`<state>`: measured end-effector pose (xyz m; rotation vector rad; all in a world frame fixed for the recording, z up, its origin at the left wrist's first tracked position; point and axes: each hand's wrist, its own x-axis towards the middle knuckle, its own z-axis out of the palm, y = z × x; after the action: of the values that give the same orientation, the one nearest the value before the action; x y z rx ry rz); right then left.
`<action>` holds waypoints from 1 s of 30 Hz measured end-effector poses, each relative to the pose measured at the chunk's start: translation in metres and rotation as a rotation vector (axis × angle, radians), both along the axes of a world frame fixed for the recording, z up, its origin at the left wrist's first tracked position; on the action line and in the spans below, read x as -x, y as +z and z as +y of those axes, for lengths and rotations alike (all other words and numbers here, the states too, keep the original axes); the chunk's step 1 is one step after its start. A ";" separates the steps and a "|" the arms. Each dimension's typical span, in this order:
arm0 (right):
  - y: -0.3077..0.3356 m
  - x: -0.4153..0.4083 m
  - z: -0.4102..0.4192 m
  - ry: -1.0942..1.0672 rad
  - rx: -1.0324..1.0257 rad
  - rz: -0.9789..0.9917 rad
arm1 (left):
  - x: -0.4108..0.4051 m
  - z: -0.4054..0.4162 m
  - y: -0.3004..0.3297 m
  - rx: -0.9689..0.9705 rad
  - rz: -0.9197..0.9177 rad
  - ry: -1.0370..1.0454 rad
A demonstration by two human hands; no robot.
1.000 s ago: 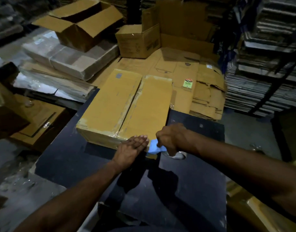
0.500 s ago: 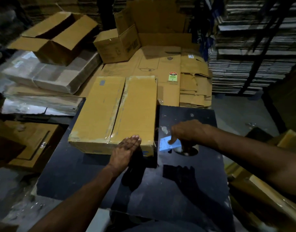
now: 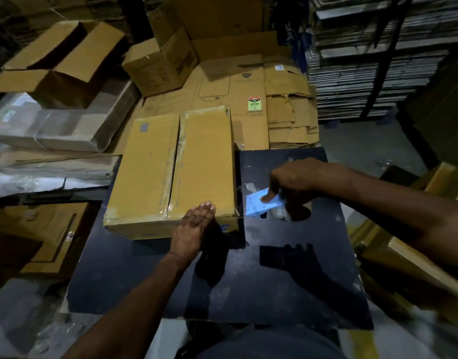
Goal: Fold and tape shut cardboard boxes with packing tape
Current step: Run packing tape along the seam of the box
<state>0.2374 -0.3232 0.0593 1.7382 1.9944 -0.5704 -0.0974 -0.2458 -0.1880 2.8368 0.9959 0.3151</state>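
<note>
A dim storeroom seen from a head camera looking down at a dark tabletop (image 3: 287, 281). On its far left part lies a closed yellow-brown cardboard box (image 3: 150, 172), its two long top flaps meeting at a centre seam that runs away from the viewer, with glossy clear tape showing along the seam and the near edge.

The person's left hand (image 3: 191, 229) lies flat against the box's near right corner, fingers (image 3: 206, 207) straight and pressed together, their tips resting on the top edge of the box.

The right hand (image 3: 297, 182) hangs above the tabletop just to the right of the box, apart from it. Its fingers are curled down and clamped around a light blue tape dispenser (image 3: 261, 206), whose flat blue plate points toward the box. A pale roll of tape seems to sit under the hand, though it is too blurred and shadowed to make out clearly.

Beyond the box, flattened cardboard sheets (image 3: 274, 104) lie in a pile, one bearing a green and red label. A small assembled carton (image 3: 158, 66) stands behind them, and an open carton (image 3: 59, 63) rests on wrapped bundles at the far left. Tall stacks of flat sheets (image 3: 365, 60) fill the far right.
</note>
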 end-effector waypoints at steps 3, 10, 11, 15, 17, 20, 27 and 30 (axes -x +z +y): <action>-0.007 0.002 0.005 0.001 0.010 -0.077 | -0.001 0.000 0.001 -0.007 -0.028 0.006; -0.063 0.019 0.011 0.056 0.062 -0.037 | -0.001 -0.004 0.011 -0.009 -0.051 0.010; -0.073 0.019 0.012 0.070 0.021 -0.036 | -0.003 -0.005 0.012 -0.014 -0.051 0.008; -0.088 0.039 0.024 0.016 0.002 0.005 | -0.010 -0.009 0.028 0.004 -0.006 0.023; -0.089 0.052 0.032 -0.065 0.063 0.026 | -0.012 -0.010 0.036 0.018 0.042 0.026; -0.090 0.070 0.039 0.044 0.033 -0.156 | -0.013 -0.010 0.045 0.055 0.104 0.024; -0.124 0.088 0.052 0.085 0.040 -0.302 | -0.021 -0.015 0.069 0.087 0.240 0.090; -0.174 0.055 0.043 -0.209 0.140 -0.055 | -0.018 -0.013 0.073 0.103 0.254 0.084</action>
<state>0.1822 -0.2800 -0.1143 1.8658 1.7044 -0.7038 -0.0789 -0.2589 -0.1150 2.7941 1.1427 -0.0900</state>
